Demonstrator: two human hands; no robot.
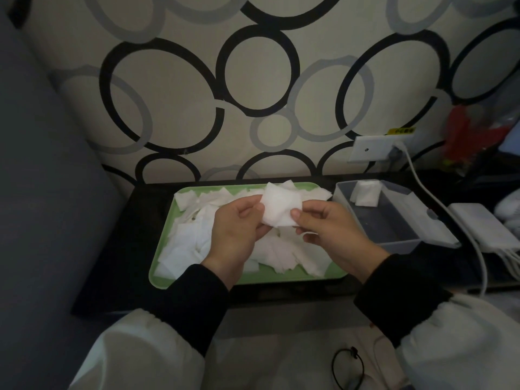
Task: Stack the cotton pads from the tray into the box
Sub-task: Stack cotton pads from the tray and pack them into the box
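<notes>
A green tray [247, 278] on the dark table holds several loose white square cotton pads [185, 240]. Above the tray I hold a small bunch of cotton pads [280, 206] between both hands. My left hand [236, 232] pinches its left edge and my right hand [329, 226] pinches its right edge. To the right of the tray stands a clear grey box [394, 243], with a short stack of pads [365, 194] leaning at its far end.
A white wall socket [371, 149] with a white cable [439, 204] sits behind the box. A white charger block [484, 229] with several cables lies to the right. A black hair tie [347, 367] lies on my lap.
</notes>
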